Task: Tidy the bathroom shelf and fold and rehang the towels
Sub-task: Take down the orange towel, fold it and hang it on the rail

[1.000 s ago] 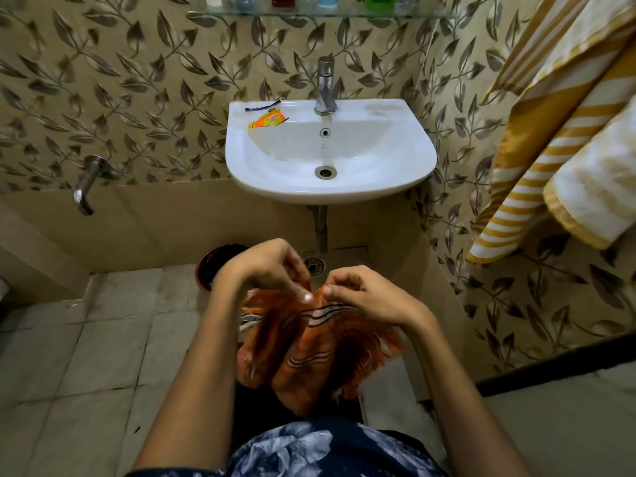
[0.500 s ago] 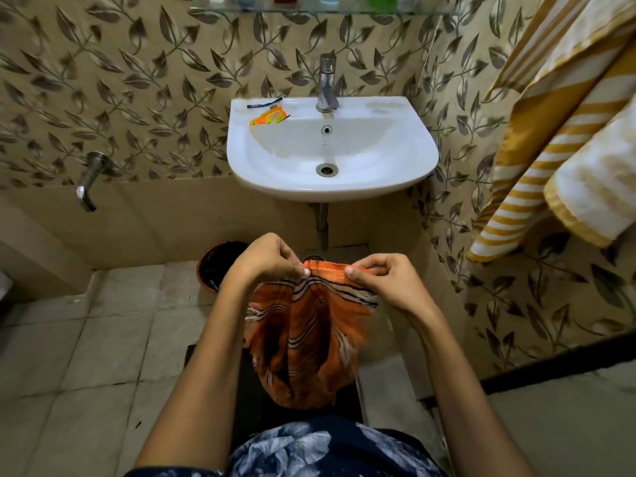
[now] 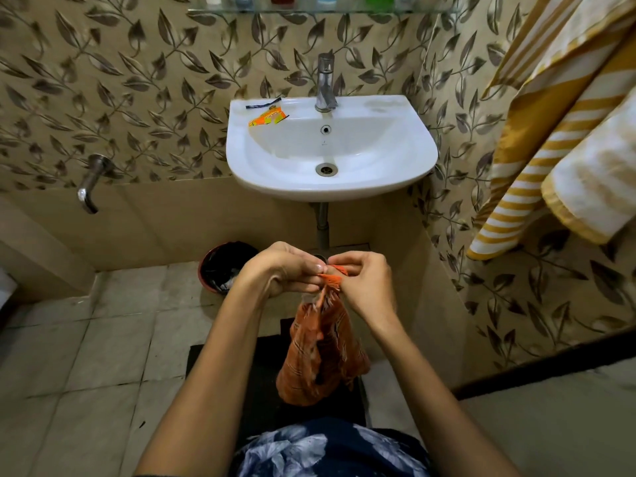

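Orange cloth with thin pale and dark stripes — a small towel (image 3: 321, 349) — hangs bunched from both hands in front of the person's body, below the white sink (image 3: 332, 146) and above a dark floor mat (image 3: 261, 380). The left hand (image 3: 278, 270) and right hand (image 3: 364, 280) meet at the towel's fringed top edge, knuckles nearly touching; the fingers (image 3: 320, 268) of each are curled together and pinch that gathered edge, so the rest of the cloth drops in a loose, narrow bundle.

On the sink's back rim lie an orange sachet (image 3: 267, 117) and, just behind it, a thin dark strip (image 3: 263, 103), both left of the metal tap (image 3: 325, 84). A glass shelf (image 3: 320, 7) runs along the top of the leaf-patterned wall, with the bases of several bottles on it, cut off by the frame. A yellow-and-white striped towel (image 3: 557, 108) hangs at the right. A red-rimmed bin (image 3: 225, 265) stands on the tiled floor beside the left wrist — a wall spout (image 3: 91, 182) juts out further left.
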Motion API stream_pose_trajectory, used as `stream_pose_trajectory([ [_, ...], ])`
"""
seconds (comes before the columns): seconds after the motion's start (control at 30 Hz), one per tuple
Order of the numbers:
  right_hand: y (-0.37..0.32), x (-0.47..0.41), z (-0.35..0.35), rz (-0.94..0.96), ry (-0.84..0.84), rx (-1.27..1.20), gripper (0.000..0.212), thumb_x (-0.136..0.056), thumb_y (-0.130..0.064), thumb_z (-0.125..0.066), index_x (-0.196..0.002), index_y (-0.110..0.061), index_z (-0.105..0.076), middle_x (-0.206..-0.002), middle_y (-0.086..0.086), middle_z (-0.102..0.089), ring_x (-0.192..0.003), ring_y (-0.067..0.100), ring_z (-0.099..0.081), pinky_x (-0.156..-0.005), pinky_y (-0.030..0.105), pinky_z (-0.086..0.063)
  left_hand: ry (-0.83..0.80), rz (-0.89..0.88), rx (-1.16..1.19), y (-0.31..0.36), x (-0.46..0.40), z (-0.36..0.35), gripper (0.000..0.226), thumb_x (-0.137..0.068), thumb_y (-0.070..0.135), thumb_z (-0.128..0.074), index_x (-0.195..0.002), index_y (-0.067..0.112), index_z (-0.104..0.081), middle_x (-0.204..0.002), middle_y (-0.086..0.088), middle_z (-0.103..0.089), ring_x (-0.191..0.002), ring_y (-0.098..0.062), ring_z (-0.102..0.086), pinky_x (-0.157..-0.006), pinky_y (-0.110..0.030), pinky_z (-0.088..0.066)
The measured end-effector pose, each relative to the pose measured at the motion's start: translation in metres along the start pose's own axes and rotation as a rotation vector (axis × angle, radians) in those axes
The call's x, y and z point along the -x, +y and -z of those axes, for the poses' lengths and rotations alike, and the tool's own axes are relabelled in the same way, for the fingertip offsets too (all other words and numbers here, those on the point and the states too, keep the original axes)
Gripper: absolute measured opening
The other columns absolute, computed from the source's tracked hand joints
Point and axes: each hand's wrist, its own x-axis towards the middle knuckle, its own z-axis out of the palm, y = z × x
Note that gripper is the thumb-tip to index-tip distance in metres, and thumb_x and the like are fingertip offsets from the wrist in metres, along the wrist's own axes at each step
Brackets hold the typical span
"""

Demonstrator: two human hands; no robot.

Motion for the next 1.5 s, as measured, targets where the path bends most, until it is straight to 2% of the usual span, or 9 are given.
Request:
stream_pose_trajectory([
  [0.27, -0.001, 0.003, 0.002, 0.137, -0.066, -0.122, 0.017, -0.085, -0.020, -0.069, -0.098, -0.011, -0.074, -0.088, 0.000, -0.075, -0.085, 0.008, -0.071, -0.080, 0.030, -0.058, 0.024, -0.042, 0.147, 0.002, 0.005, -0.002, 0.012, -0.086, -0.007, -0.056, -0.076, -0.005, -0.063, -0.047, -0.006, -0.066, -0.043, -0.010, -0.064, -0.051, -0.021, -0.055],
  [0.4, -0.001, 0.001, 0.010, 0.144, -0.218, -0.121, 0.050, -0.066, -0.043, -0.081, -0.106, -0.015, -0.072, -0.095, -0.003, -0.075, -0.092, 0.004, -0.070, -0.083, 0.024, -0.056, 0.066, -0.090, 0.164, 0.001, 0.004, -0.002, 0.016, -0.084, -0.009, -0.055, -0.071, -0.004, -0.062, -0.044, -0.006, -0.064, -0.041, -0.009, -0.063, -0.048, -0.020, -0.054],
  [0.5, -0.001, -0.003, 0.014, 0.210, -0.166, -0.084, 0.017, -0.077, -0.016, -0.076, -0.092, -0.026, -0.075, -0.089, -0.005, -0.075, -0.087, 0.006, -0.071, -0.083, 0.030, -0.058, 0.008, -0.090, 0.233, 0.000, 0.003, -0.006, 0.011, -0.084, -0.008, -0.056, -0.074, -0.005, -0.062, -0.050, -0.009, -0.067, -0.047, -0.011, -0.066, -0.053, -0.022, -0.057],
  [0.57, -0.003, -0.006, 0.019, 0.248, -0.099, -0.077, 0.024, -0.082, -0.007, -0.069, -0.084, -0.030, -0.074, -0.084, -0.008, -0.074, -0.084, 0.005, -0.071, -0.079, 0.028, -0.058, -0.058, -0.115, 0.204, -0.001, 0.001, -0.006, 0.005, -0.083, 0.000, -0.062, -0.082, -0.003, -0.067, -0.062, -0.009, -0.072, -0.056, -0.011, -0.070, -0.058, -0.022, -0.059],
  [0.7, -0.015, -0.012, 0.030, 0.310, 0.020, -0.108, 0.028, -0.082, -0.001, -0.068, -0.079, -0.030, -0.072, -0.078, -0.013, -0.071, -0.077, 0.001, -0.070, -0.073, 0.018, -0.055, -0.136, -0.302, -0.059, -0.004, -0.003, 0.001, 0.006, -0.077, 0.022, -0.071, -0.082, 0.019, -0.073, -0.079, -0.003, -0.072, -0.071, -0.010, -0.068, -0.072, -0.026, -0.053],
  [0.83, -0.034, -0.016, 0.040, 0.395, 0.052, -0.104, 0.028, -0.081, -0.001, -0.069, -0.082, -0.029, -0.072, -0.079, -0.017, -0.070, -0.076, -0.004, -0.069, -0.071, 0.011, -0.053, -0.066, -0.599, -0.224, -0.002, -0.003, 0.002, 0.006, -0.079, 0.024, -0.070, -0.081, 0.018, -0.070, -0.086, -0.012, -0.070, -0.081, -0.013, -0.063, -0.074, -0.030, -0.051],
  [1.07, -0.062, -0.022, 0.059, 0.504, 0.083, -0.092, 0.032, -0.085, -0.004, -0.062, -0.082, -0.036, -0.069, -0.081, -0.020, -0.069, -0.080, -0.003, -0.068, -0.072, 0.009, -0.050, 0.041, -0.937, 0.003, 0.012, 0.002, -0.013, 0.009, -0.082, 0.013, -0.067, -0.075, 0.012, -0.062, -0.076, -0.008, -0.062, -0.074, -0.015, -0.057, -0.074, -0.034, -0.048],
  [1.37, -0.056, -0.022, 0.061, 0.457, -0.038, -0.007, 0.038, -0.088, 0.004, -0.048, -0.093, -0.028, -0.069, -0.090, -0.018, -0.067, -0.087, -0.008, -0.063, -0.075, 0.006, -0.047, -0.247, -0.828, -0.090, 0.005, -0.003, -0.023, 0.018, -0.097, 0.014, -0.044, -0.092, -0.001, -0.052, -0.079, -0.006, -0.050, -0.073, -0.011, -0.048, -0.064, -0.020, -0.040],
  [1.5, -0.048, -0.019, 0.058, 0.394, -0.127, 0.017, 0.041, -0.089, 0.008, -0.041, -0.095, -0.024, -0.066, -0.078, -0.019, -0.061, -0.070, -0.013, -0.057, -0.065, 0.002, -0.041, -0.389, -0.722, -0.114, -0.003, -0.008, -0.019, 0.031, -0.095, 0.017, -0.043, -0.098, -0.013, -0.051, -0.087, -0.015, -0.057, -0.084, -0.022, -0.055, -0.069, -0.026, -0.045],
])
